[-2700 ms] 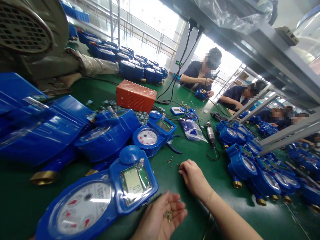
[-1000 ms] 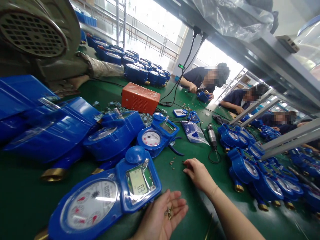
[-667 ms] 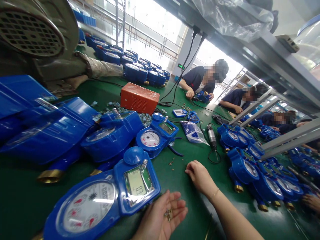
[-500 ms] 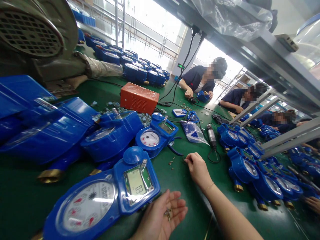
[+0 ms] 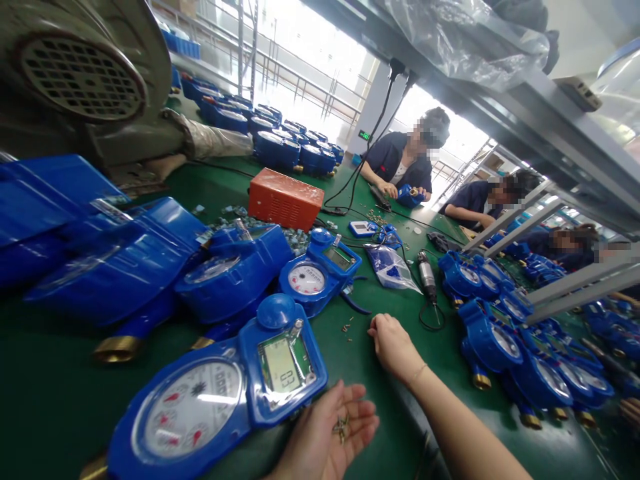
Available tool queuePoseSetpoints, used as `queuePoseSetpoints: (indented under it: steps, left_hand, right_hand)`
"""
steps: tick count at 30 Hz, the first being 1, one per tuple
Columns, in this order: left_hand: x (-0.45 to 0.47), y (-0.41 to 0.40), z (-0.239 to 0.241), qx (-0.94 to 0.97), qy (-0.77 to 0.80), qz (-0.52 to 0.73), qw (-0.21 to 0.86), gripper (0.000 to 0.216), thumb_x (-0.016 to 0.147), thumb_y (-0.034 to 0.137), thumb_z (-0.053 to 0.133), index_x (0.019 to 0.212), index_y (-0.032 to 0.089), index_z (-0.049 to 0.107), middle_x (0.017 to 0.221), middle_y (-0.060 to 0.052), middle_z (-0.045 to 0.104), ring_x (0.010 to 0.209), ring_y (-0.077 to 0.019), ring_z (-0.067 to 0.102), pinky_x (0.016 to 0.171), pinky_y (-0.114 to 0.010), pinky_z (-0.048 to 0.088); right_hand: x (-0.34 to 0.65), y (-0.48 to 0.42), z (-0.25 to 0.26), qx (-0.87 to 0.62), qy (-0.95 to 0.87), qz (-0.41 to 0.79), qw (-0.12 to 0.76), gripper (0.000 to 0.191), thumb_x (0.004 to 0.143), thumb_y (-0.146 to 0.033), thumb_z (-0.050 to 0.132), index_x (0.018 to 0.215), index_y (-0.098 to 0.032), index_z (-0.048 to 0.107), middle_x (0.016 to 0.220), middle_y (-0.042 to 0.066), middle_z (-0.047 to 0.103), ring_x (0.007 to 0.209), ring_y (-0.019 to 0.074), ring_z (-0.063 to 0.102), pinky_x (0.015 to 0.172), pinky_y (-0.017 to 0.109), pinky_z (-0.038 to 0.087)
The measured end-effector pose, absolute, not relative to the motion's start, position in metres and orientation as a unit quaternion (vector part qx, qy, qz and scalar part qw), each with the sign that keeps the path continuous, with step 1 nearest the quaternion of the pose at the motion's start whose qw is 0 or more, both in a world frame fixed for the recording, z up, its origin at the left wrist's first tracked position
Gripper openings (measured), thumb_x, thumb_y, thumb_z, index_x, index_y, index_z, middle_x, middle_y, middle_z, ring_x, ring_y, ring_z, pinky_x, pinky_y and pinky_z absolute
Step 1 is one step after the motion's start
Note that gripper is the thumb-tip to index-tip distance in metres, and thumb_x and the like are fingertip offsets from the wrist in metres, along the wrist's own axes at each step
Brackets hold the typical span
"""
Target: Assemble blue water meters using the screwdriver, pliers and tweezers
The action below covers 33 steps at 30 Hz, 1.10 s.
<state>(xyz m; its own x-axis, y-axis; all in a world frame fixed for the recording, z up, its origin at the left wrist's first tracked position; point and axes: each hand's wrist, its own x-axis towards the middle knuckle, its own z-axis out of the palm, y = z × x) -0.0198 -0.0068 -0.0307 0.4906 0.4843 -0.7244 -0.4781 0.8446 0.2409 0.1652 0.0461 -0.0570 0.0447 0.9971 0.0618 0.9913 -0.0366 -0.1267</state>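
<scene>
My left hand (image 5: 336, 427) lies palm up and cupped, with several small brass-coloured screws (image 5: 341, 429) resting in the palm. Beside its wrist is a blue water meter (image 5: 235, 393), its round dial facing up and its display reading 03. My right hand (image 5: 393, 343) is over the green table to the right, fingertips pinched together and turned down; whatever they hold, if anything, is hidden. A few loose screws (image 5: 347, 328) lie on the table just left of those fingertips.
More blue meters (image 5: 230, 273) stand at the left, and others (image 5: 493, 340) at the right. An orange box (image 5: 285, 200), a bag of blue parts (image 5: 393, 269) and an electric screwdriver (image 5: 427, 275) lie beyond my hands. A co-worker (image 5: 400, 163) handles a meter across the table.
My right fingertips have closed and turned further down near the loose screws. The left hand still cups its screws. The whole view has shifted slightly.
</scene>
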Motion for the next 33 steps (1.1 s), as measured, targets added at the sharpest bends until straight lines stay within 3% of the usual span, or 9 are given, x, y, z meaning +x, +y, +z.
queuePoseSetpoints:
  steps: [7,18,25,33]
  left_hand:
    - [-0.018,-0.007,-0.024,0.014,0.432,0.292,0.853,0.023,0.086,0.024,0.055,0.099,0.005,0.058,0.073,-0.014,0.068,0.065,-0.0203,0.068,0.063,-0.03,0.056]
    - [-0.019,-0.006,-0.025,0.012,0.428,0.283,0.858,0.024,0.085,0.024,0.055,0.1,0.005,0.058,0.072,-0.014,0.068,0.065,-0.0206,0.068,0.064,-0.031,0.056]
    - [-0.019,-0.007,-0.024,0.024,0.433,0.29,0.853,0.023,0.086,0.025,0.055,0.097,0.006,0.059,0.073,-0.013,0.068,0.065,-0.0197,0.067,0.064,-0.03,0.056]
    - [-0.02,-0.009,-0.022,0.037,0.427,0.296,0.854,0.028,0.086,0.028,0.054,0.099,0.004,0.059,0.075,-0.014,0.068,0.066,-0.0198,0.066,0.067,-0.031,0.055]
  right_hand:
    - [0.158,0.021,-0.052,-0.703,-0.707,0.038,0.068,0.008,0.088,-0.014,0.048,0.083,-0.015,0.054,0.083,0.001,0.055,0.08,0.0146,0.052,0.074,0.031,0.045]
    - [0.156,0.024,-0.055,-0.704,-0.691,0.058,0.153,0.011,0.088,-0.01,0.044,0.082,-0.014,0.052,0.079,0.0,0.054,0.074,0.0122,0.052,0.069,0.027,0.044]
    - [0.146,0.029,-0.051,-0.701,-0.695,0.084,0.139,0.006,0.087,-0.012,0.05,0.088,-0.014,0.055,0.085,0.001,0.057,0.082,0.0141,0.055,0.076,0.031,0.046]
    - [0.148,0.037,-0.045,-0.723,-0.673,0.106,0.114,0.006,0.087,-0.016,0.052,0.082,-0.015,0.055,0.08,-0.001,0.056,0.077,0.0132,0.055,0.074,0.031,0.047]
